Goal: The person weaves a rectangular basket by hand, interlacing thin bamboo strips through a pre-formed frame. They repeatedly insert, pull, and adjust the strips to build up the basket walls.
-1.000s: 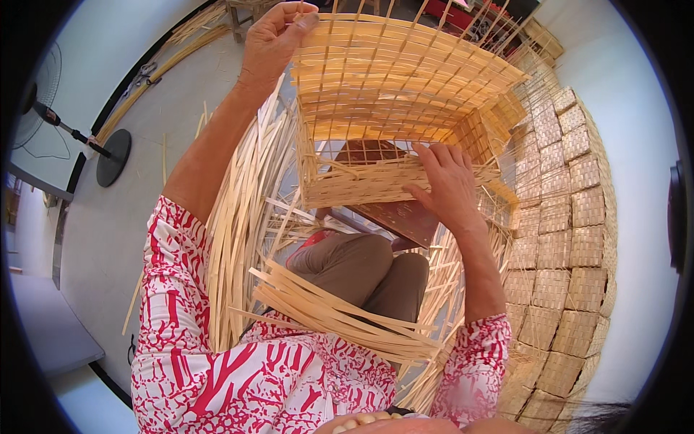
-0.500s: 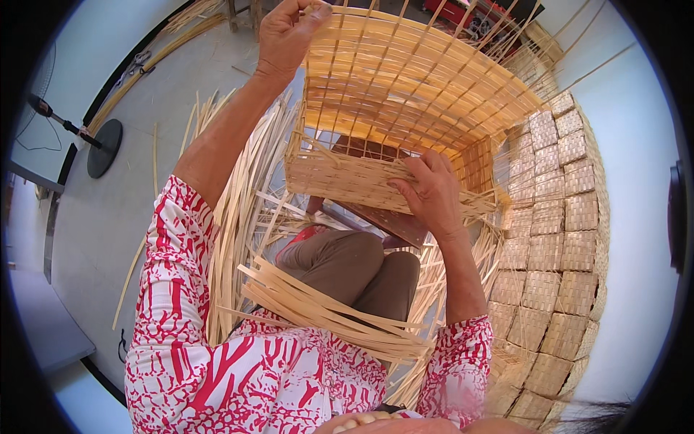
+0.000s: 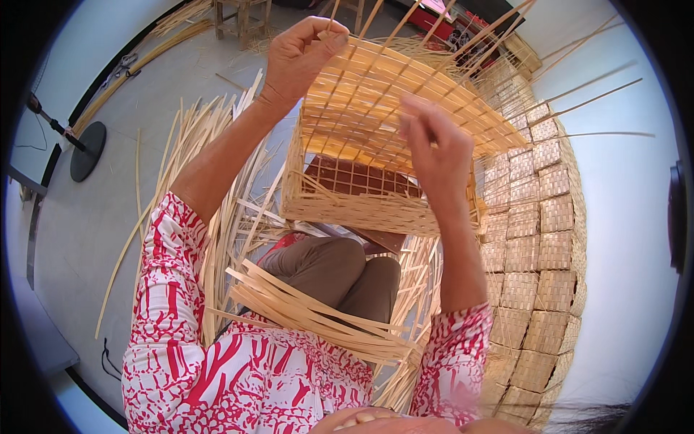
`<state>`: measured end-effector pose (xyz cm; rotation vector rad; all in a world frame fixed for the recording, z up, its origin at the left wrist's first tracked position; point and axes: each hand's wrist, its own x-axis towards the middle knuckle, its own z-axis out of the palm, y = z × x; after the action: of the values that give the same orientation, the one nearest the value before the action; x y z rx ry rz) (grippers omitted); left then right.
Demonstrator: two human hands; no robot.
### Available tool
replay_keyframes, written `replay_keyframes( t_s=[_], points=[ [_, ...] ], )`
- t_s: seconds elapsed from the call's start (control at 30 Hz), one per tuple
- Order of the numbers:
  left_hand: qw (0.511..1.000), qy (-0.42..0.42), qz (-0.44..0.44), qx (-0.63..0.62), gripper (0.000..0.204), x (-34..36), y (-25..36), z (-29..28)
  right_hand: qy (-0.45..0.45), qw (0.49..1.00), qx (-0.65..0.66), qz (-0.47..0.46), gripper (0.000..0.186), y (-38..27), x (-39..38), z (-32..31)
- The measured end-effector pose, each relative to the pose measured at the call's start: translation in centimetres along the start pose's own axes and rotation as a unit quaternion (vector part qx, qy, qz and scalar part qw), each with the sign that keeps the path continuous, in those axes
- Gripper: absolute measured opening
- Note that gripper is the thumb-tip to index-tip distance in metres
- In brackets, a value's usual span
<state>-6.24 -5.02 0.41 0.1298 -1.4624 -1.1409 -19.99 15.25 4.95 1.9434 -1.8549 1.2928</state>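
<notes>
A half-woven bamboo basket (image 3: 361,211) lies open toward me in front of my knees. Its far side rises tall, and loose upright stakes (image 3: 483,45) stick out past that edge. My left hand (image 3: 300,61) pinches the upper left corner of the far side, thumb and fingers closed on the rim by a stake. Over the basket's opening hovers my right hand (image 3: 439,145), fingers curled and smeared by motion, so what is in them cannot be made out. A bundle of pale flat strips (image 3: 318,311) lies across my lap.
Under the basket is a dark reddish-brown stool (image 3: 340,172). Many loose bamboo strips (image 3: 195,173) cover the floor left of me. Rows of woven squares (image 3: 542,231) line the right side by the wall. A round black stand base (image 3: 88,152) is at far left.
My right hand has left the basket's near edge and moved up and away over the opening. The basket has tilted and shifted slightly; my left hand stays at its corner, a little lower.
</notes>
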Motion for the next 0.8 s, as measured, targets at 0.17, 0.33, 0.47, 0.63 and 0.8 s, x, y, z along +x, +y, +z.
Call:
replay_keyframes(
  t_s=[0.17,0.33,0.47,0.63,0.8],
  points=[
    [0.998,0.004,-0.034,-0.046,0.015,-0.8,0.7,0.5,-0.039,0.991,0.075,0.106,0.028,-4.8,8.6,2.0],
    [1.0,-0.002,-0.013,-0.018,0.014,-1.1,0.8,0.8,-0.051,0.997,0.025,0.049,0.014,-4.2,10.7,2.1],
    [0.999,0.009,-0.022,-0.021,0.016,-1.4,0.5,0.7,0.016,0.996,-0.006,-0.087,0.017,-3.7,9.9,2.8],
    [0.997,0.044,-0.053,-0.027,0.008,-1.1,0.8,2.0,0.025,0.997,0.01,-0.078,0.014,-3.6,9.9,2.7],
    [0.997,0.027,-0.03,-0.061,0.02,-0.2,0.7,1.7,-0.01,0.999,0.031,-0.002,0.016,-3.9,9.5,1.7]
  ],
)
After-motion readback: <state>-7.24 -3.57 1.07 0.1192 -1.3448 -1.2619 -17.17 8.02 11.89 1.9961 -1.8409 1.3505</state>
